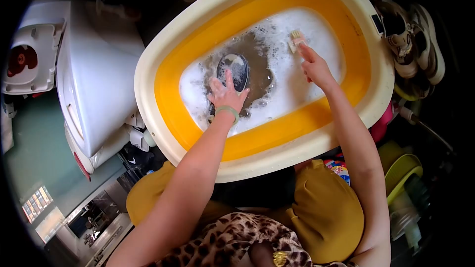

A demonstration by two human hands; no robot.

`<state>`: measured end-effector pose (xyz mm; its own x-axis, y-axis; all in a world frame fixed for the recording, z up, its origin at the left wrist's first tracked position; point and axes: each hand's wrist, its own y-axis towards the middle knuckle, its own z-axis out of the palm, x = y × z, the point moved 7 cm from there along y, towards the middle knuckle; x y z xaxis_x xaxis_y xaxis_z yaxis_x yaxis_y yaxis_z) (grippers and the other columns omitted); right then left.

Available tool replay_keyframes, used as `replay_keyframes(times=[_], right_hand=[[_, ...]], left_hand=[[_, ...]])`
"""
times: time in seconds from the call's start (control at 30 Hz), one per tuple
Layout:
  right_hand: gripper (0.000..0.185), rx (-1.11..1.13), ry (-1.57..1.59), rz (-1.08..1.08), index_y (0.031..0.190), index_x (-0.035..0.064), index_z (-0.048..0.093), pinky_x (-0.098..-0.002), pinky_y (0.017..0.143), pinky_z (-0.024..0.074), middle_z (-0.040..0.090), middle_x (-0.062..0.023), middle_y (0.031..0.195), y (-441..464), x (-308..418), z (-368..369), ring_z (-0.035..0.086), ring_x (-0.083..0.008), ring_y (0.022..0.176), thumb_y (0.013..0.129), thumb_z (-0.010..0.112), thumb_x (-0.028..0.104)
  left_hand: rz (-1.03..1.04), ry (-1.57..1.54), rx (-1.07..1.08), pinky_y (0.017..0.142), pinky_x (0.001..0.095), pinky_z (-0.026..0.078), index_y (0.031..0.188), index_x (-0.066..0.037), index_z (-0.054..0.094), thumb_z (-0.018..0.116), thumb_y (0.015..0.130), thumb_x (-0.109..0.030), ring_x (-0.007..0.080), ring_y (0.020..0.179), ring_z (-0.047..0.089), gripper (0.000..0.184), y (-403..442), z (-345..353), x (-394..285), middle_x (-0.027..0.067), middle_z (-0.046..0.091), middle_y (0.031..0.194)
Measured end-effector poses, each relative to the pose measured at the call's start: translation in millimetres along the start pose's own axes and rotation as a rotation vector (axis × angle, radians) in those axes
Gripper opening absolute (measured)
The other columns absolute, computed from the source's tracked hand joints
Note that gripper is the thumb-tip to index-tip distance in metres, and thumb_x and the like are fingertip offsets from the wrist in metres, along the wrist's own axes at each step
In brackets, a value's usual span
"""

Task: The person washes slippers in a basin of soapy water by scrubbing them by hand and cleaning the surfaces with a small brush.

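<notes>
In the head view, a dark shoe (239, 71) lies partly sunk in the foamy water of a yellow tub with a cream rim (148, 86). Suds cover part of its surface, and its near end is hidden. My left hand (226, 93), wet and with a pale green bangle at the wrist, rests on the shoe with fingers spread. To the right, my right hand (315, 66) is closed around a small scrub brush (297, 41) above the suds. The brush's pale bristles point up and away from me, and its handle is mostly covered by the fingers.
Several sneakers (425, 44) stand right of the tub. A green plastic container (403, 175) is at lower right. On the left are a large white appliance or fixture (96, 69) and a white lidded seat (29, 62). My knees (326, 212) are against the tub's near side.
</notes>
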<state>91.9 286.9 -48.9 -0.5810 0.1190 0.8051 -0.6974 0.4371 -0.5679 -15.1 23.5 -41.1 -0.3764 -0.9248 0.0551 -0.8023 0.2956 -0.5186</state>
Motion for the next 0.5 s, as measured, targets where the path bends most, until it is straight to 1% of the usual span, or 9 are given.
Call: replay_keyframes(times=[0.07,0.13,0.2,0.23,0.3,0.33,0.37,0.43,0.5], right_hand=[[0.060,0.033,0.090,0.053,0.137,0.0162,0.040,-0.0261,0.042,0.0414,0.056,-0.0049,0.075,2,-8,2,0.044,-0.0106,0.048,0.078,0.043,0.002],[0.060,0.016,0.084,0.050,0.136,0.0160,0.041,-0.0263,0.041,0.0412,0.055,-0.0050,0.075,0,0,-1,0.044,-0.0107,0.048,0.078,0.043,0.002],[0.060,0.008,0.092,0.081,0.136,0.0157,0.041,-0.0265,0.041,0.0412,0.054,-0.0051,0.073,-3,3,0,0.044,-0.0110,0.048,0.078,0.043,0.003],[0.060,-0.004,0.100,0.075,0.136,0.0157,0.041,-0.0265,0.041,0.0412,0.054,-0.0051,0.073,-2,5,-2,0.044,-0.0110,0.048,0.078,0.043,0.003],[0.058,0.027,-0.022,0.033,0.136,0.0126,0.040,-0.0285,0.047,0.0448,0.059,-0.0088,0.081,-2,8,-1,0.051,-0.0130,0.054,0.079,0.045,0.008],[0.058,0.016,0.000,0.046,0.136,0.0126,0.040,-0.0285,0.047,0.0448,0.059,-0.0088,0.081,-4,8,-1,0.051,-0.0130,0.054,0.079,0.045,0.008],[0.058,0.017,-0.002,0.021,0.136,0.0135,0.040,-0.0289,0.048,0.0453,0.059,-0.0090,0.081,-5,11,-1,0.051,-0.0133,0.054,0.078,0.045,0.008],[0.059,0.011,0.001,-0.013,0.136,0.0143,0.041,-0.0293,0.049,0.0458,0.059,-0.0091,0.080,-6,12,0,0.052,-0.0136,0.055,0.078,0.046,0.008],[0.058,-0.021,0.067,-0.062,0.136,0.0152,0.042,-0.0298,0.049,0.0463,0.058,-0.0084,0.077,-4,12,-2,0.052,-0.0141,0.055,0.078,0.046,0.009]], left_hand=[[-0.028,-0.019,0.047,0.102,0.0568,0.024,0.147,-0.019,0.006,0.056,0.079,-0.058,0.0417,0.135,0.020,0.092,2,3,1,0.0314,0.010,0.145],[-0.029,-0.033,0.068,0.102,0.0566,0.024,0.147,-0.019,0.006,0.056,0.080,-0.058,0.0421,0.134,0.020,0.092,12,3,-2,0.0315,0.010,0.145],[-0.039,-0.079,0.022,0.100,0.0576,0.026,0.146,-0.021,0.011,0.062,0.076,-0.054,0.0428,0.132,0.024,0.093,11,2,0,0.0317,0.019,0.142],[-0.027,-0.074,0.013,0.100,0.0576,0.026,0.146,-0.021,0.011,0.062,0.076,-0.054,0.0428,0.132,0.024,0.093,13,-2,-3,0.0317,0.019,0.142],[-0.015,-0.059,-0.097,0.100,0.0565,0.028,0.146,-0.022,0.012,0.070,0.068,-0.047,0.0432,0.127,0.031,0.101,10,-15,0,0.0317,0.028,0.137],[0.046,-0.125,-0.224,0.100,0.0492,0.032,0.145,-0.021,0.015,0.075,0.062,-0.035,0.0409,0.120,0.038,0.104,10,-21,5,0.0296,0.038,0.128],[0.060,-0.101,-0.210,0.100,0.0492,0.032,0.145,-0.021,0.015,0.075,0.062,-0.035,0.0409,0.120,0.038,0.104,11,-20,15,0.0296,0.038,0.128],[0.113,-0.374,-0.144,0.099,0.0410,0.034,0.145,-0.020,0.017,0.075,0.061,-0.027,0.0384,0.115,0.041,0.102,14,-33,20,0.0264,0.042,0.122],[0.142,-0.399,-0.239,0.099,0.0374,0.035,0.144,-0.018,0.020,0.074,0.060,-0.023,0.0378,0.111,0.043,0.099,0,-55,21,0.0236,0.044,0.117]])
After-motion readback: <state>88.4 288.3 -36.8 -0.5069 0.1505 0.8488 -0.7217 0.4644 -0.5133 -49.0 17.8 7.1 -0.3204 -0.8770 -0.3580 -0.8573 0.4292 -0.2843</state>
